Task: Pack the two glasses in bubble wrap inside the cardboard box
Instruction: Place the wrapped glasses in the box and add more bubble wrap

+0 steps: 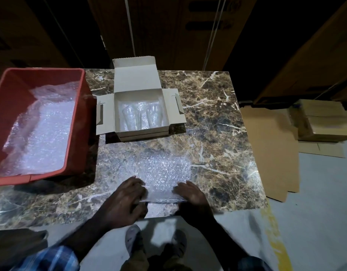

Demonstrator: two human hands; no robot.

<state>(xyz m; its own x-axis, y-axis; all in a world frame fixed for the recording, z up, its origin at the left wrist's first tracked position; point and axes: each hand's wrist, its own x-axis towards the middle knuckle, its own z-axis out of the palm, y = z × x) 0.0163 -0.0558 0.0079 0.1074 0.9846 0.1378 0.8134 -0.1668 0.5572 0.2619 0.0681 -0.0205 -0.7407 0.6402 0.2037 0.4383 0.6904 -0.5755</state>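
Far off to the left of my hands a red bin [75,122] is holding more wrap. My left hand [125,200] and right hand [190,194] are pressing, fingers flat, on the near edge of a bubble wrap sheet [165,169]. Beyond it the open cardboard box [138,81] is cradling both glasses [141,116] on wrap.

A blue-and-white plaid fabric sleeve [49,257] covers the left upper arm; bare forearms; grey strapped sandals [132,241] on both feet
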